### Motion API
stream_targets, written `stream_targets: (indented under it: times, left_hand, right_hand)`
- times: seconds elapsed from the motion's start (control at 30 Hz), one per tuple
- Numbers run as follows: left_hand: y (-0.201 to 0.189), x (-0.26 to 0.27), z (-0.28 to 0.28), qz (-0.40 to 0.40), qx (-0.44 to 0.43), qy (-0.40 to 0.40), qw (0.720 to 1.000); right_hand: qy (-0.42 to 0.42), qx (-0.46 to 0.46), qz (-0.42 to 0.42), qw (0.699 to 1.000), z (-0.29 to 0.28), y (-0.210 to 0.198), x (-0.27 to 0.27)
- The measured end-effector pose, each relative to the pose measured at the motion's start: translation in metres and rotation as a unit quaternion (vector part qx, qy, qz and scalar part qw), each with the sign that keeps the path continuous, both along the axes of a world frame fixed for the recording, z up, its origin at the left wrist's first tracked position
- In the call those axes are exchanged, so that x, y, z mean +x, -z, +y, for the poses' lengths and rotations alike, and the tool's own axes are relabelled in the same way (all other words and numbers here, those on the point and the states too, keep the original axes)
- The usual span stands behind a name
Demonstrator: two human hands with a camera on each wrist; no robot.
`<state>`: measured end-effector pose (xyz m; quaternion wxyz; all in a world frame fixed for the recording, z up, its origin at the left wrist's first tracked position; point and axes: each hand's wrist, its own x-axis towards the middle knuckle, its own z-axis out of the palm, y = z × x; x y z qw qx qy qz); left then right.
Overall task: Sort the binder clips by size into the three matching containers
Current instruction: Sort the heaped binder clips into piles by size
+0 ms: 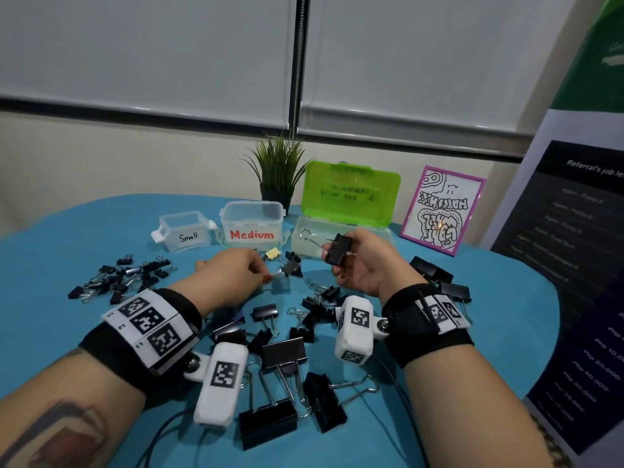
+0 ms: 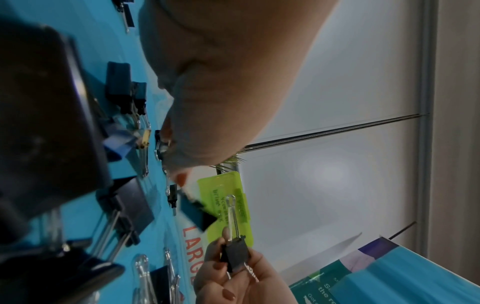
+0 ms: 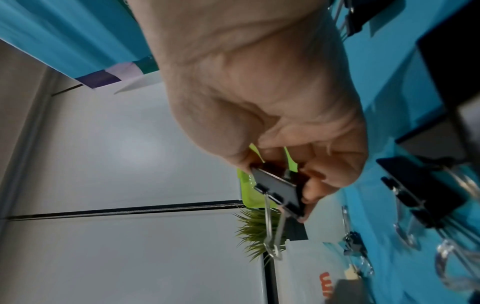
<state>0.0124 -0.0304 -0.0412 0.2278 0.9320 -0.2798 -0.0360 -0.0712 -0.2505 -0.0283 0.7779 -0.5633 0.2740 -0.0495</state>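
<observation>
My right hand (image 1: 332, 256) is raised above the blue cloth and grips a black binder clip (image 1: 339, 253) by its body, in front of the green-lidded box (image 1: 351, 194). The clip's (image 3: 278, 190) wire handles point away from the palm. The box base reads "LARGE" in the left wrist view. My left hand (image 1: 266, 276) is down at the cloth with its fingers drawn together on a small black clip (image 2: 159, 144), pinching at its wire handle. The clear "Small" tub (image 1: 184, 231) and "Medium" tub (image 1: 253, 222) stand behind, both without lids.
Small clips are heaped at the left (image 1: 118, 278), big clips lie near the front (image 1: 280, 383), and more sit at the right (image 1: 439, 275). A potted plant (image 1: 277, 170) and a framed drawing (image 1: 442, 211) stand at the back. A poster board (image 1: 574, 265) leans at the right edge.
</observation>
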Motion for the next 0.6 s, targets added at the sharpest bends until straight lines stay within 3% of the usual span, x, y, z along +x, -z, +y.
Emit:
stream_targets:
  times: [0.1, 0.2, 0.4, 0.6]
  left_hand:
    - [-0.002, 0.002, 0.000, 0.015, -0.128, 0.010, 0.992]
    - [-0.006, -0.005, -0.002, -0.003, -0.208, 0.050, 0.977]
    - [-0.011, -0.017, -0.003, -0.018, -0.211, 0.112, 0.971]
    - [-0.009, -0.014, -0.002, 0.028, -0.249, 0.106, 0.962]
  right_hand:
    - [0.007, 0.024, 0.013, 1.000, 0.000, 0.001, 0.002]
    - [-0.047, 0.011, 0.015, 0.999, 0.006, 0.000, -0.001]
    - [-0.179, -0.038, -0.044, 0.982, 0.034, -0.002, -0.003]
    - [-0.108, -0.046, -0.079, 0.990, 0.033, -0.001, 0.002]
